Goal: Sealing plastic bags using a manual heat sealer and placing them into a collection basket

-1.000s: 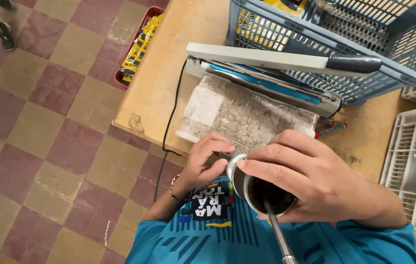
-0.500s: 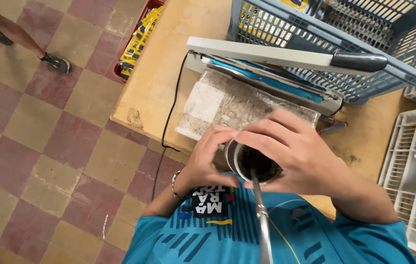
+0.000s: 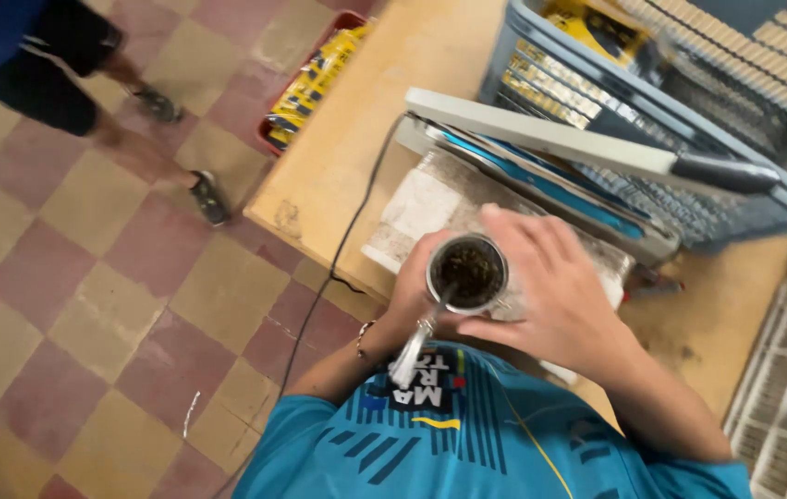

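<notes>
A round metal cup [image 3: 467,273] filled with dark loose leaves is held close to my chest over the table edge. A metal straw [image 3: 414,346] sticks out of it toward me. My left hand [image 3: 412,296] wraps the cup's left side from below. My right hand [image 3: 555,286] cups its right side with fingers spread over the rim's far edge. Beneath the cup lies a grey, speckled pad [image 3: 430,208] in front of a heat sealer [image 3: 578,148] with a long white arm and black handle.
A blue-grey plastic crate [image 3: 689,120] with yellow packets stands behind the sealer on the wooden table [image 3: 347,139]. A red tray of yellow packets [image 3: 315,79] sits on the checkered floor. A white crate [image 3: 786,407] is at right. Another person's legs [image 3: 125,102] stand at upper left. A black cord [image 3: 338,268] hangs off the table.
The cup has come up and away from my chest slightly, and its straw now points down-left. A person has walked into view at upper left.
</notes>
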